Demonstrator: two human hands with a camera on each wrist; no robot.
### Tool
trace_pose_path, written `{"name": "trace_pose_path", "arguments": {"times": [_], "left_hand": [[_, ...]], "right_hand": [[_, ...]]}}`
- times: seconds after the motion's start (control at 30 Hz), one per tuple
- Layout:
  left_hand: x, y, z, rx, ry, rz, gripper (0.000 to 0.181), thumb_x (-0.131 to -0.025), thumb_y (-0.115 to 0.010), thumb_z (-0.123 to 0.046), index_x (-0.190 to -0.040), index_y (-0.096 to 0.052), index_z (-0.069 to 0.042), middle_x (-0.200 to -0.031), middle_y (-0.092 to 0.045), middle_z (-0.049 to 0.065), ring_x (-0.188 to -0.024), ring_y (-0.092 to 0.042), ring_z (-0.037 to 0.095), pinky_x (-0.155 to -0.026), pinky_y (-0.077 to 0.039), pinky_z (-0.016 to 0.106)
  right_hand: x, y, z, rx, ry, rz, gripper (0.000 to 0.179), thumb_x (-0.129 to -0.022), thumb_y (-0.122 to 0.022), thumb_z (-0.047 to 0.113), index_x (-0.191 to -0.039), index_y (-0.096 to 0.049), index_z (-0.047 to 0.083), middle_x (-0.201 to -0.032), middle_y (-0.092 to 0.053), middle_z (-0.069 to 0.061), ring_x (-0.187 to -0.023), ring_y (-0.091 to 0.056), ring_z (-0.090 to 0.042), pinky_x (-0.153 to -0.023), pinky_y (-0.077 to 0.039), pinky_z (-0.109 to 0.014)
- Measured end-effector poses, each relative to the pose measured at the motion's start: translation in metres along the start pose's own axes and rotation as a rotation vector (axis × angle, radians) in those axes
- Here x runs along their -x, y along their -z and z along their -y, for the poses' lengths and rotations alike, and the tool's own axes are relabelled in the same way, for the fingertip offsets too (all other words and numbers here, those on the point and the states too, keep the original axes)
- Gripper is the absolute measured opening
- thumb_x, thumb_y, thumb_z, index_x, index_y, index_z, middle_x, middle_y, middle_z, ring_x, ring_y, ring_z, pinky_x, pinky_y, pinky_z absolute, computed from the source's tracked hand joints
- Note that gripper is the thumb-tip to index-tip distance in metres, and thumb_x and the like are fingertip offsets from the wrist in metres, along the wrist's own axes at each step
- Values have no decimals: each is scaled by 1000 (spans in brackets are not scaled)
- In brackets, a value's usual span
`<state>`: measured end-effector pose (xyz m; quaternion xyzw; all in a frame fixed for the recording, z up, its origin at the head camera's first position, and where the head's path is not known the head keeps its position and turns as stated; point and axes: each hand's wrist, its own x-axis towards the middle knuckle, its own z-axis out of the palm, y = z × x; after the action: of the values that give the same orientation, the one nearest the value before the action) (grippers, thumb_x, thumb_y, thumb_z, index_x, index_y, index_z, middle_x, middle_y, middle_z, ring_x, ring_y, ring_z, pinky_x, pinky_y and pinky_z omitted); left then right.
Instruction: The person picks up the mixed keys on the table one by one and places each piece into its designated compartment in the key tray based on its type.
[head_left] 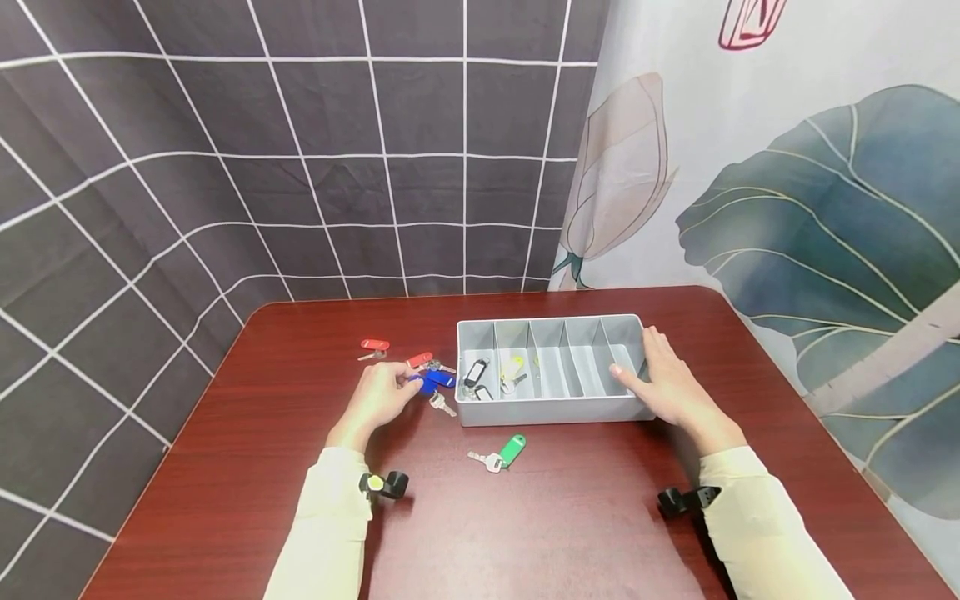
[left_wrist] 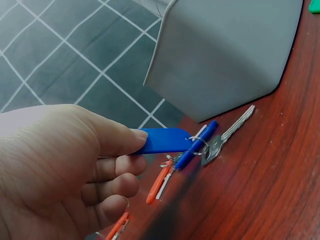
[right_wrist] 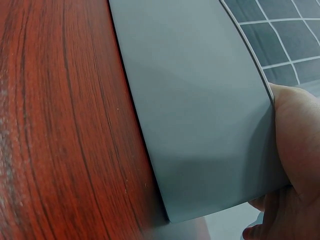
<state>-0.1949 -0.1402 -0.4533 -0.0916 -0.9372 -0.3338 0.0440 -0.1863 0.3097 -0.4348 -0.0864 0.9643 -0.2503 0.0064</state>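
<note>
Left hand: one (head_left: 377, 396); its thumb and forefinger pinch a blue key tag (left_wrist: 165, 140) just beyond the grey box's left end, while the other fingers curl below.
Right hand: one (head_left: 671, 387); it holds the right end wall of the grey box, thumb over the rim and fingers along the outside.
Blue key tags: two; one is in the left hand, and a second blue tag (head_left: 442, 379) lies just beside it. Whether they touch, I cannot tell.
Silver key by the blue tags: one (left_wrist: 215, 149), near a thin ring at the end of the pinched tag.
Red key tags: two; the farther red tag (head_left: 375, 344) has a key (head_left: 372, 355) beside it, and the nearer red tag (head_left: 419, 360) lies close to the blue ones.
Green key tag: one (head_left: 513, 451), with one silver key (head_left: 492, 462), in front of the box.
Grey box: one (head_left: 555, 412), five compartments in a row, standing on the red-brown table (head_left: 585, 525).
Leftmost compartment: two black-framed key tags (head_left: 476, 372).
Second compartment: yellow tagging (head_left: 512, 367), too small to count, and at least one key (head_left: 510, 386).
Other three compartments: grey floors showing.
Wrist cameras: two black ones, left (head_left: 395, 485) and right (head_left: 672, 502).
</note>
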Motion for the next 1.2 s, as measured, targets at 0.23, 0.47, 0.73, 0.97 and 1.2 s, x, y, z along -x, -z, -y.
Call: {"name": "trace_pose_path", "arguments": {"times": [0.23, 0.47, 0.73, 0.97, 1.2], "left_hand": [[1, 2, -3, 44, 7, -16, 10, -86, -72, -19, -91, -72, -9, -66, -60, -2, -59, -51, 16, -58, -44, 31], [1, 5, -6, 50, -17, -52, 13, -86, -71, -18, -94, -73, -7, -74, -66, 2, -65, -55, 17, -63, -46, 32], [2, 11, -12, 71, -42, -89, 14, -85, -72, -17, -95, -74, -7, -74, -67, 1, -64, -56, 16, -62, -47, 31], [3, 16, -20, 106, -47, -114, 12, -86, -70, -17, -93, -74, -8, -72, -67, -1, -64, -56, 15, -61, -46, 31], [3, 19, -23, 111, -47, -144, 15, -87, -70, -19, -96, -74, -8, -74, -67, 1, -67, -59, 18, -63, -48, 33]], "right_hand": [[0, 0, -1, 3, 1, -4, 100, -92, -47, 61, -151, 6, 0, -157, 3, -25, -143, -2, -44, -107, -10, -67], [0, -1, -1, 3, 1, -3, 100, -92, -47, 61, -151, 6, 0, -157, 3, -25, -143, 0, -44, -106, -10, -68], [0, -1, -1, 13, 2, -14, 100, -92, -48, 60, -151, 4, -2, -157, 1, -27, -143, -1, -45, -106, -9, -68], [0, -1, 0, 10, -3, -9, 100, -92, -47, 61, -151, 4, -3, -157, 2, -27, -143, 0, -44, -105, -9, -69], [0, -1, 0, 7, -10, -3, 101, -92, -47, 62, -151, 4, -2, -157, 4, -25, -143, 1, -44, -105, -9, -69]]}}
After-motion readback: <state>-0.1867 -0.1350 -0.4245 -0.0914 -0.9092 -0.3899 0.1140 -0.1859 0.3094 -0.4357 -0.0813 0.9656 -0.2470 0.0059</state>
